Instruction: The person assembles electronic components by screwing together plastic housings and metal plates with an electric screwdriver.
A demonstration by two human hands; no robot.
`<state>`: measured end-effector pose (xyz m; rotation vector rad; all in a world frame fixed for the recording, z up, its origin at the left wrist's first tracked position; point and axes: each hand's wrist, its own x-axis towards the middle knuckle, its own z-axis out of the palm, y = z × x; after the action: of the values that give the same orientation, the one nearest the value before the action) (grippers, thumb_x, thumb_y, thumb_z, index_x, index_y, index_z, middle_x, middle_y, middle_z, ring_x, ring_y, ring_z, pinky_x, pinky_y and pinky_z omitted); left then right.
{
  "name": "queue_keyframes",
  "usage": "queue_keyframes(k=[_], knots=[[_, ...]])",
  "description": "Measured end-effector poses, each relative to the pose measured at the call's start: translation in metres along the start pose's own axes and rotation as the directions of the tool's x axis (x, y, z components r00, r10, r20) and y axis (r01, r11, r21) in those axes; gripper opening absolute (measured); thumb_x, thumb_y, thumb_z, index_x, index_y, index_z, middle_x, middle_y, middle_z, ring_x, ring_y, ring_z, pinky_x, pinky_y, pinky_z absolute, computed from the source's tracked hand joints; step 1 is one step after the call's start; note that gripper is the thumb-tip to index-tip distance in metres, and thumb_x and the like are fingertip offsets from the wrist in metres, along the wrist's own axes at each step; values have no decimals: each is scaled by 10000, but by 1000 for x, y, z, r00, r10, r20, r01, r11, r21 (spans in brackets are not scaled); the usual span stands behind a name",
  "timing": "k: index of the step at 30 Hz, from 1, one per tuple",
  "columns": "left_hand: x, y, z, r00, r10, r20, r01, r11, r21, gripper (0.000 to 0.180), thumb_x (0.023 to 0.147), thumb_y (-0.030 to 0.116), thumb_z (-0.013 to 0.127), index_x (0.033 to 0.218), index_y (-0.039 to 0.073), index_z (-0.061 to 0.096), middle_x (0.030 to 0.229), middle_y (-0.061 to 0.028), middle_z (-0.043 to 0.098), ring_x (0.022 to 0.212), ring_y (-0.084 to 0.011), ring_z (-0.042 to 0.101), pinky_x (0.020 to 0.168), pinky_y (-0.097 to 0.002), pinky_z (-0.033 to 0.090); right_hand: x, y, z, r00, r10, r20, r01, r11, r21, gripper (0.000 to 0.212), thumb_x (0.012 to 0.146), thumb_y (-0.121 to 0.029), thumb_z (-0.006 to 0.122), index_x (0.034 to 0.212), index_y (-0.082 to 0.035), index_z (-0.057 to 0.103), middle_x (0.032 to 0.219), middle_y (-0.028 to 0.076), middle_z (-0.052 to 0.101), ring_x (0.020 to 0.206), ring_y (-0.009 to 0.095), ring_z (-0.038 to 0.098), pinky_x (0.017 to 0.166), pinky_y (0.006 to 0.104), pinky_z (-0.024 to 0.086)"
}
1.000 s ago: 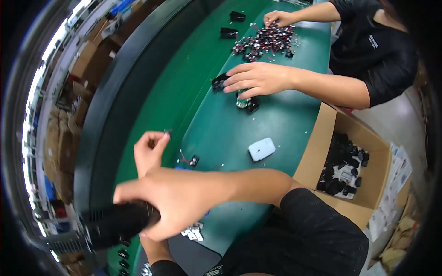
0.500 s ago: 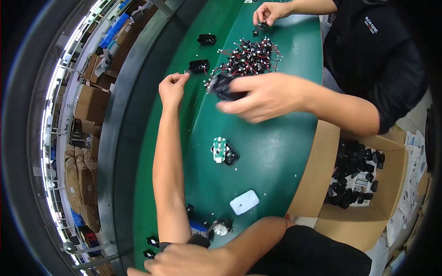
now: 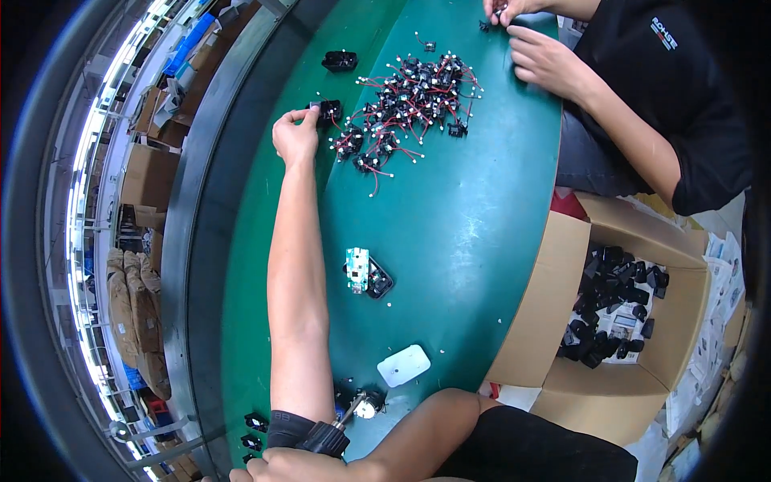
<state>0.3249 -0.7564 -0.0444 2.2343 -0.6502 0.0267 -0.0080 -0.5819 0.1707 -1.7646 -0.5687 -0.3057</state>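
Note:
My left arm reaches far across the table. The fingers of my left hand (image 3: 295,136) are pinched at the left end of a black plastic housing (image 3: 329,112), the nearer of two on the green strip. My right hand (image 3: 299,466) is at the lower edge, closed below the black ribbed handle of a screwdriver (image 3: 325,439); the palm side is hidden. Its metal shaft points up and right, toward a round white part (image 3: 368,405). In mid-table, a green circuit board (image 3: 357,270) rests against an open black case (image 3: 379,283).
A heap of small black parts with red wires (image 3: 418,96) lies beyond the board. Another black housing (image 3: 340,60) sits farther off. Nearer is a white cover (image 3: 404,365). A co-worker's hands (image 3: 546,60) handle a small part at right. A cardboard box (image 3: 526,305) holds black pieces.
My left fingertips have moved up to the housing. The screwdriver handle now shows by my right hand. The co-worker's hand has drawn back from the heap, and its dark bundle is out of sight.

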Motion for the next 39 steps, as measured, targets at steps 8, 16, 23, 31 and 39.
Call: queue_keyframes(k=[8, 16, 23, 31, 39], knots=[[1, -9, 1, 999, 32, 8, -32, 997, 77, 291, 741, 405, 743, 845, 134, 742, 842, -57, 700, 847, -234, 652, 817, -413, 466, -10, -10, 8, 1000, 26, 12, -26, 998, 49, 232, 849, -206, 562, 985, -21, 585, 841, 128, 675, 721, 228, 683, 579, 360, 544], [-1, -9, 4, 1000, -5, 21, 1, 986, 168, 314, 740, 370, 752, 907, 106, 718, 889, -62, 705, 872, -241, 654, 845, -407, 457, -7, -7, 4, 998, 64, 29, -66, 995, 80, 248, 840, -198, 581, 1014, -23, 596, 842, 104, 677, 741, 222, 679, 619, 355, 548], [5, -34, -45, 953, 208, 220, -262, 930, 256, 401, 741, 306, 740, 1083, 103, 683, 901, -121, 686, 821, -249, 661, 751, -364, 505, -7, -8, 2, 996, -73, -57, 65, 990, -124, 181, 870, -152, 489, 971, -34, 580, 720, 97, 661, 656, 236, 679, 530, 360, 533], [-168, -80, -285, 898, 186, 398, -234, 969, 75, 281, 805, 13, 646, 1083, -24, 633, 975, -97, 669, 913, -155, 627, 839, -286, 487, -7, 6, 47, 942, -262, -209, 190, 931, -312, 392, 724, -89, 602, 1062, 103, 550, 589, 119, 617, 584, 220, 659, 473, 307, 476], [-394, -174, -444, 909, -253, 331, 140, 934, 328, 258, 846, 12, 627, 1103, -17, 634, 916, -104, 670, 763, -154, 611, 657, -273, 499, 29, 29, 89, 962, -258, -84, 227, 936, -269, 315, 571, -274, 697, 756, -26, 642, 668, 144, 651, 697, 333, 660, 626, 421, 522]])
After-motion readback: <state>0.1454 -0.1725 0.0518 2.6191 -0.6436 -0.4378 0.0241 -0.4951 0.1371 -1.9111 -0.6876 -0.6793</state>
